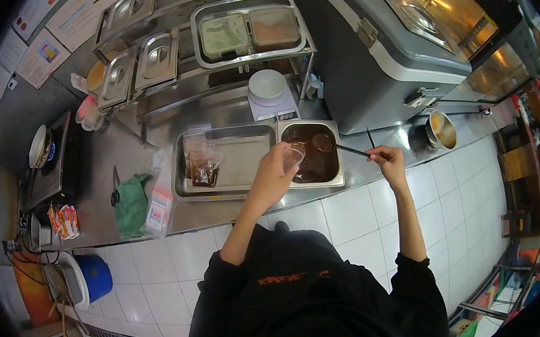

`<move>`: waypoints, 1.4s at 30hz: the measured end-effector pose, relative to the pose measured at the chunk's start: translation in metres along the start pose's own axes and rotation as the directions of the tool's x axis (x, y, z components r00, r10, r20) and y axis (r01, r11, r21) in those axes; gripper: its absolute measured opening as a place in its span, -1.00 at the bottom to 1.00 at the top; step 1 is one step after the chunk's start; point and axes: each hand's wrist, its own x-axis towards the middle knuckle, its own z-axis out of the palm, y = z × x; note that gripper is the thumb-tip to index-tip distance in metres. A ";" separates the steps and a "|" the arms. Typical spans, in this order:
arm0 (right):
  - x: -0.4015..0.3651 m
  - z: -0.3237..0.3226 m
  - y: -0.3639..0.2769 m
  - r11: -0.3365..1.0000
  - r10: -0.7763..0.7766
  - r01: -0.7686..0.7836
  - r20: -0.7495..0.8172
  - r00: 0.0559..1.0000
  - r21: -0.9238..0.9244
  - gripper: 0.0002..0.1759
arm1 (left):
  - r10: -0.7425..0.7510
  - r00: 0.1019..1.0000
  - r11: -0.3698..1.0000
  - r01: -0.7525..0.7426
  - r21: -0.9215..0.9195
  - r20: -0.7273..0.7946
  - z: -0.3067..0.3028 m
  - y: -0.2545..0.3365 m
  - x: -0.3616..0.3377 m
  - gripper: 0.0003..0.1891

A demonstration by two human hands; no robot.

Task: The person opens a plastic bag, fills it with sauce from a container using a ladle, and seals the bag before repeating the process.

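Observation:
My left hand (272, 172) is closed on a small clear plastic bag (294, 158), its rounded mouth over the near-left part of a steel pan (341, 178) of dark brown sauce (311, 168). From the right, my right hand (386, 157) grips the thin dark handle of a ladle (350, 151). The ladle's bowl is at the sauce, toward the pan's far right side, with brown sauce in it. Beside the pan lies a wide shallow steel tray (243, 161), where several clear bags of brown sauce (205, 168) are gathered at the left end.
Behind the pan stands a kitchen scale (275, 111) with a white bowl (267, 84). Left of the tray lie a green cloth (132, 204), scissors (114, 187) and plastic packaging (159, 208). A lit gas stove (55, 163) is far left. A steel pot (440, 131) stands right, beside a large grey box (365, 75).

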 end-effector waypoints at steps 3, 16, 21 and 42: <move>-0.001 -0.005 -0.028 1.000 -0.003 0.003 -0.040 0.999 -0.004 -0.85 | 0.136 0.987 0.991 -0.134 0.019 -0.091 0.010 -0.001 0.004 -0.50; -0.008 -0.031 -0.129 0.970 -0.238 0.243 -0.195 0.952 0.005 -0.87 | 0.250 0.951 0.962 -0.265 -0.062 -0.184 0.023 0.024 0.019 -0.50; -0.013 -0.028 -0.157 0.957 -0.280 0.289 -0.219 0.935 0.009 -0.86 | 0.277 0.942 0.941 -0.305 -0.144 -0.189 0.029 0.024 0.024 -0.48; -0.020 0.005 -0.157 0.611 -0.782 0.624 -0.250 0.571 -0.487 -0.76 | 0.299 0.937 0.881 -0.344 -0.325 -0.180 0.006 0.052 0.026 -0.48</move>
